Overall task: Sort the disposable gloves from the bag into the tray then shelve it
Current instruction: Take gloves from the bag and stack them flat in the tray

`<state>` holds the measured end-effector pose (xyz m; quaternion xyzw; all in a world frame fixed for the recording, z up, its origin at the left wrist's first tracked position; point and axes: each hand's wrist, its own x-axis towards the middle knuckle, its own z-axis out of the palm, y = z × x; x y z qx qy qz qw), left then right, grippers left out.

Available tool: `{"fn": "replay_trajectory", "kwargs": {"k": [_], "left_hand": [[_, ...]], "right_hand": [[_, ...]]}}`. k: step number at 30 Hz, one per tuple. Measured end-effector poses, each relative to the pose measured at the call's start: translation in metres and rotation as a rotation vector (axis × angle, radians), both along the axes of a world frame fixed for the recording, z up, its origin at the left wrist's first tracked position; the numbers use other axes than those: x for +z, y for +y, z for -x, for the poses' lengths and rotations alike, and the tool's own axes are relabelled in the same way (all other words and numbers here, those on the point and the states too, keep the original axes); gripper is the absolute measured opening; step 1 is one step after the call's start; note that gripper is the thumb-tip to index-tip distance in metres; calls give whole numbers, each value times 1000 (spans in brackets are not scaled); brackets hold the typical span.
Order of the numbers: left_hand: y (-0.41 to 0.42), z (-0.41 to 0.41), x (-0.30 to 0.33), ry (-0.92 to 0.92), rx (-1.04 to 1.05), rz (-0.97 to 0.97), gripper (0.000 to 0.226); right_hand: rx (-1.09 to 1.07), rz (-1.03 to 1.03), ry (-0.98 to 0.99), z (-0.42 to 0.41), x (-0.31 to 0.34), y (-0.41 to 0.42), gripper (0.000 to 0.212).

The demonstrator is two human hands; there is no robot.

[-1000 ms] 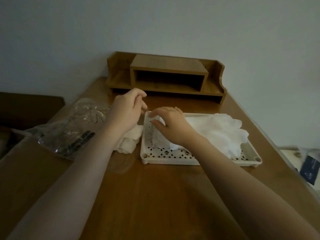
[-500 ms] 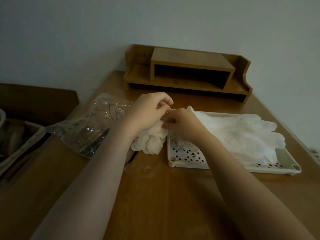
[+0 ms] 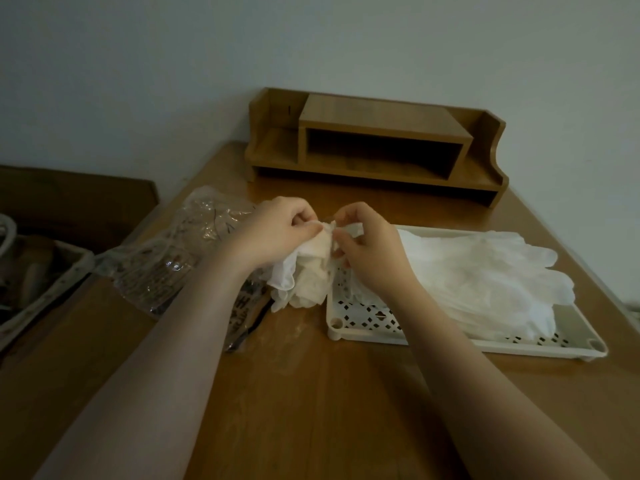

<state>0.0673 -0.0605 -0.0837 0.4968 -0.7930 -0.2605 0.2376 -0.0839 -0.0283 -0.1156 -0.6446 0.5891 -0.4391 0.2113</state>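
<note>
A crumpled bunch of white disposable gloves [image 3: 306,278] hangs just left of the cream perforated tray [image 3: 363,325]. My left hand [image 3: 277,233] pinches its top edge from the left. My right hand [image 3: 367,249] pinches the same bunch from the right, over the tray's left end. Flattened white gloves [image 3: 485,271] lie stacked in the tray, fingers pointing right. The clear plastic bag [image 3: 180,251] lies crumpled on the table to the left, partly under my left forearm.
A wooden desk shelf [image 3: 377,147] with an open middle compartment stands against the wall behind the tray. A basket [image 3: 41,285] with dark contents sits off the table's left edge. Bare wooden table [image 3: 311,393] stretches toward me.
My left hand came down onto the loose gloves and my right hand left the tray to join it. Both now pinch the bunch and have raised its top. The view shifted left.
</note>
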Motion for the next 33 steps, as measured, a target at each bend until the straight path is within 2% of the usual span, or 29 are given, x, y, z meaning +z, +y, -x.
{"fn": "replay_trajectory", "kwargs": {"k": [4, 7, 10, 12, 16, 18, 20, 22, 24, 27, 29, 31, 33], "left_hand": [[-1, 4, 2, 136, 183, 64, 19], [-3, 5, 2, 139, 229, 95, 17], [-6, 4, 1, 143, 271, 48, 15], [-7, 3, 2, 154, 315, 47, 17], [-2, 3, 9, 334, 385, 211, 17], [3, 4, 15, 452, 383, 264, 17], [7, 6, 18, 574, 351, 198, 20], [9, 8, 18, 745, 265, 34, 24], [11, 10, 17, 883, 178, -140, 26], [14, 14, 17, 1056, 44, -322, 25], [16, 17, 17, 1102, 9, -373, 23], [18, 19, 16, 1108, -26, -435, 23], [18, 18, 14, 1068, -36, -455, 22]], "right_hand": [[-4, 135, -12, -5, 2, 3, 11], [96, 78, 27, -7, -1, 5, 10], [213, -18, 127, -7, -2, 6, 23], [235, -77, 158, -6, -1, 7, 23], [333, -149, 373, -7, -4, 8, 31], [352, -139, 400, -11, -6, 10, 35], [261, -90, 250, -13, -1, 12, 31], [59, -37, -87, -11, 8, 11, 25], [-53, -84, -453, -5, 15, 8, 36], [70, -282, -966, 12, 24, 6, 47], [205, -385, -1077, 17, 28, 10, 41], [211, -374, -1054, 19, 30, 12, 18], [180, -316, -1014, 24, 32, 12, 12]]}}
